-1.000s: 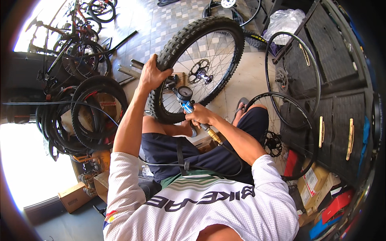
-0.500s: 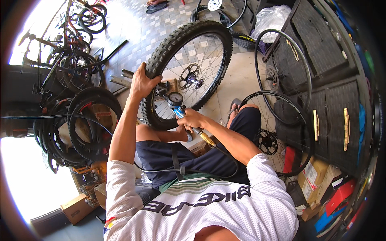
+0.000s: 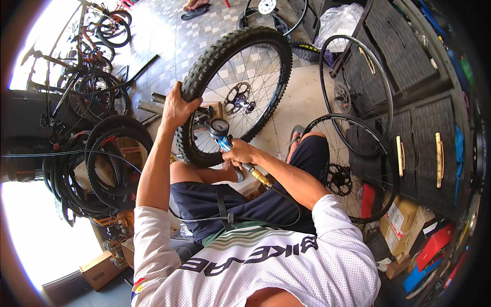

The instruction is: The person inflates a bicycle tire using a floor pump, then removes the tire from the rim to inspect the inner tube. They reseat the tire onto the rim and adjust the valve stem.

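At wheel (image 3: 247,106), left grip (image 3: 180,106) clasps tire (image 3: 217,49), right grip (image 3: 240,152) clasps inflator (image 3: 224,143) (handle (image 3: 248,167) partly hidden).

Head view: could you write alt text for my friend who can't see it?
A person's left hand grips a knobby-tyred bicycle wheel while the right hand holds a blue inflator with a round gauge and a hose. Loose tyres are bunched at left; more wheels stand by black drawers at right.

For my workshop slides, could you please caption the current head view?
Left hand on a knobby bicycle tyre, right hand gripping a blue inflator with a round gauge.
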Tool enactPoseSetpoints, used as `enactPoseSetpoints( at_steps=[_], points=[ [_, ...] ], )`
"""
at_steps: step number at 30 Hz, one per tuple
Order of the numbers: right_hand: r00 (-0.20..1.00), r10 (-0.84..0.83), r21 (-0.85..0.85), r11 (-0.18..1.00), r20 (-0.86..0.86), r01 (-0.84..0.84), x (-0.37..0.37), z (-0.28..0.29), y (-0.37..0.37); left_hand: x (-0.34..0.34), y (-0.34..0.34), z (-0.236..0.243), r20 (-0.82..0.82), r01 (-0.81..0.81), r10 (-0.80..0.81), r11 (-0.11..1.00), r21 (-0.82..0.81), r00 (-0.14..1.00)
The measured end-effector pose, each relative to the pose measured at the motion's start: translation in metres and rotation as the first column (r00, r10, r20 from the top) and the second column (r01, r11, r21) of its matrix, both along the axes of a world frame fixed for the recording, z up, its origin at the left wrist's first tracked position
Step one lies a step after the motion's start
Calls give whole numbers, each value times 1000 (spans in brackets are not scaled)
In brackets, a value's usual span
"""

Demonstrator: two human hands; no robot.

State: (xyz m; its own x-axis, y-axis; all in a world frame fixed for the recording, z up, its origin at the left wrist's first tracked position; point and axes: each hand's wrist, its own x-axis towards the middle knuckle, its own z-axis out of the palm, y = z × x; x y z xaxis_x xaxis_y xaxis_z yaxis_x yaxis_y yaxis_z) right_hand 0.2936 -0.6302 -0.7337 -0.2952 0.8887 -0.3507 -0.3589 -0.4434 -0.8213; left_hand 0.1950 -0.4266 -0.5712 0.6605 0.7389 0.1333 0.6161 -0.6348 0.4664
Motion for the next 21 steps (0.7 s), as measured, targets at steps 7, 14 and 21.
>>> enactPoseSetpoints(
  at_steps=[7, 14, 21],
  points=[
    [1000, 12, -24, 1000, 25, -11, 3, 6, 0, 2, 2, -1, -21, 22, -22, 1000, 21, 1000],
    [1000, 14, -28, 999, -3, -14, 4, 6, 0, 3, 1, 0, -7, 18, -17, 999, 27, 1000],
    [999, 29, -25, 999, -39, -30, 5, 6, -1, 0, 4, 3, -54, 26, -26, 1000, -2, 998]
  ],
)
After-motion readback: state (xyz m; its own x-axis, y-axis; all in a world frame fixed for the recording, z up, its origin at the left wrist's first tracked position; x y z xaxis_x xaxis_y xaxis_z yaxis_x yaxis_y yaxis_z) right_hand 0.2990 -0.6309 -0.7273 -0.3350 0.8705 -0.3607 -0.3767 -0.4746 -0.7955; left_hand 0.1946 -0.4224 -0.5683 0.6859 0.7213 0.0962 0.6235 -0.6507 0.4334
